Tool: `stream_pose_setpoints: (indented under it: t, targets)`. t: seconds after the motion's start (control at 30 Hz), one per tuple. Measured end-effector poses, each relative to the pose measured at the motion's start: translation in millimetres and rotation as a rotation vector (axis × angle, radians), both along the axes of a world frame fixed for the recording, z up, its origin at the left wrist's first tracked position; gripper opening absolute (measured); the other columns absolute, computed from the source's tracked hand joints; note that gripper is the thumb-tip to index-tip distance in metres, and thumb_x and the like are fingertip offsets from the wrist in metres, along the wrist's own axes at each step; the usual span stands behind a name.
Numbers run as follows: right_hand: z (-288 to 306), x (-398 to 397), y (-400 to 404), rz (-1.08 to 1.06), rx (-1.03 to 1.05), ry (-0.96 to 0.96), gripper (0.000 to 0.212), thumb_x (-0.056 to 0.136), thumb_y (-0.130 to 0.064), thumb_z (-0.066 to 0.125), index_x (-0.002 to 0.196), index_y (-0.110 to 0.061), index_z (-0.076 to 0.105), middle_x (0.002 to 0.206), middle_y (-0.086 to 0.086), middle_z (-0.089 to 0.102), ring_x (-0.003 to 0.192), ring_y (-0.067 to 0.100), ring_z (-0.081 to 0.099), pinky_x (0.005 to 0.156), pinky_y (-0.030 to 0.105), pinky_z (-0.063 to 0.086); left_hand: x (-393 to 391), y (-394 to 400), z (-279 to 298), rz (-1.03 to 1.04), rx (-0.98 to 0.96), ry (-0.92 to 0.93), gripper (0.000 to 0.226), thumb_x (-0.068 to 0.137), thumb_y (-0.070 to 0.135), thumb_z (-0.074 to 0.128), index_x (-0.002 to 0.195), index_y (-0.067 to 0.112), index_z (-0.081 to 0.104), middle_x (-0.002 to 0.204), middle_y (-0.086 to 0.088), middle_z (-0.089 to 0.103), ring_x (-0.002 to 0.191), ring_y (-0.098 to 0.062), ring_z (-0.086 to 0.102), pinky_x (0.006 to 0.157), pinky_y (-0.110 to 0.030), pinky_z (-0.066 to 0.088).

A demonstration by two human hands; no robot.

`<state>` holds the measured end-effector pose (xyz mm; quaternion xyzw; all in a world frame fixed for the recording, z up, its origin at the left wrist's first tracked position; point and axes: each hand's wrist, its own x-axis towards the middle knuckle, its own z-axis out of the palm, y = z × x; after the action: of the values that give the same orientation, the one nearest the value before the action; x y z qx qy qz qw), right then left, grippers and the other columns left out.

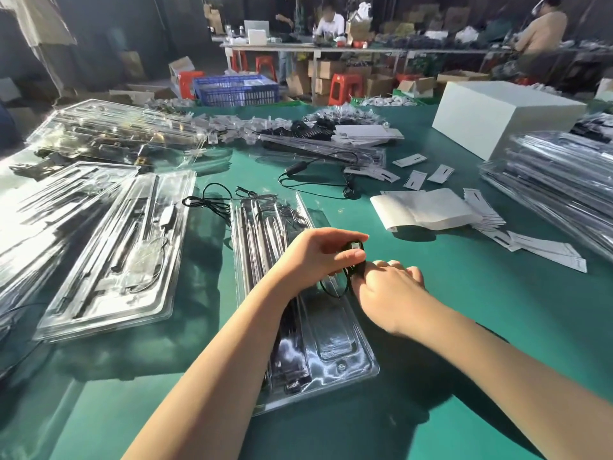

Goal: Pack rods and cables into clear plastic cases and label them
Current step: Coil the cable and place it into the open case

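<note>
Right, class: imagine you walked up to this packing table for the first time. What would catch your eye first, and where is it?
First, the two hands at centre: the left hand and right hand hold a coiled black cable over an open clear plastic case on the green table. Next, the glinting clear cases spread at left, and the white box far right.

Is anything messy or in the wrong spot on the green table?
Yes. White cards lie scattered at odd angles, and one black cable sprawls loose on the table, outside any case.
</note>
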<state>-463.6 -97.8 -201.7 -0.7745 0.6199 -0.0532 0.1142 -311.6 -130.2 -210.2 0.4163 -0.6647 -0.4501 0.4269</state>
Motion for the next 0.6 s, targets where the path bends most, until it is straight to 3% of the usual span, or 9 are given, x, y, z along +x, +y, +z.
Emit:
stream_pose_setpoints:
  t: [0.07, 0.13, 0.23, 0.33, 0.5, 0.6]
  targets:
    - [3, -2, 1, -0.012, 0.037, -0.139, 0.019, 0.099, -0.033, 0.029, 0.088, -0.023, 0.041, 0.101, 0.003, 0.048, 0.099, 0.027, 0.048, 0.085, 0.04, 0.036, -1, 0, 0, 0.027, -0.029, -0.016, 0.017, 0.083, 0.022, 0.073, 0.098, 0.032, 0.073, 0.08, 0.016, 0.073, 0.07, 0.001, 0.066, 0.061, -0.012, 0.049]
    - [6, -2, 2, -0.035, 0.08, -0.351, 0.02, 0.097, -0.034, 0.036, 0.08, -0.026, 0.042, 0.095, 0.001, 0.049, 0.085, 0.022, 0.05, 0.069, 0.033, 0.037, -2, 0, 1, 0.072, -0.043, -0.019, 0.015, 0.084, 0.02, 0.073, 0.097, 0.026, 0.073, 0.07, 0.014, 0.07, 0.057, 0.0, 0.059, 0.055, -0.014, 0.048]
    - [6, 2, 1, -0.071, 0.016, -0.379, 0.032, 0.097, -0.042, 0.045, 0.073, -0.021, 0.047, 0.072, -0.002, 0.053, 0.061, 0.014, 0.048, 0.05, 0.029, 0.029, -3, 0, 1, 0.13, -0.013, -0.011, 0.013, 0.082, 0.02, 0.075, 0.095, 0.023, 0.074, 0.075, 0.005, 0.073, 0.06, -0.006, 0.063, 0.056, -0.018, 0.051]
    - [5, 7, -1, -0.132, 0.048, -0.417, 0.039, 0.099, -0.041, 0.046, 0.067, -0.02, 0.043, 0.061, -0.002, 0.046, 0.053, 0.014, 0.043, 0.046, 0.028, 0.025, -3, 1, 0, 0.181, -0.012, 0.022, 0.011, 0.081, 0.023, 0.076, 0.091, 0.028, 0.074, 0.081, 0.006, 0.075, 0.068, -0.005, 0.066, 0.059, -0.018, 0.051]
    - [2, 25, 3, -0.144, -0.013, -0.293, 0.024, 0.103, -0.032, 0.036, 0.09, -0.016, 0.047, 0.084, 0.006, 0.058, 0.073, 0.027, 0.052, 0.061, 0.03, 0.034, -7, 3, 2, 0.219, -0.035, 0.1, 0.014, 0.087, 0.034, 0.067, 0.098, 0.026, 0.072, 0.087, 0.014, 0.074, 0.081, 0.004, 0.066, 0.067, -0.007, 0.046]
    - [0, 40, 2, -0.158, -0.007, -0.113, 0.008, 0.099, -0.019, 0.044, 0.101, -0.015, 0.05, 0.102, 0.01, 0.062, 0.093, 0.032, 0.058, 0.069, 0.033, 0.038, -6, -3, 10, 0.236, 0.22, 0.235, 0.036, 0.096, 0.044, 0.048, 0.124, 0.024, 0.059, 0.112, 0.01, 0.068, 0.1, -0.003, 0.059, 0.086, -0.016, 0.046]
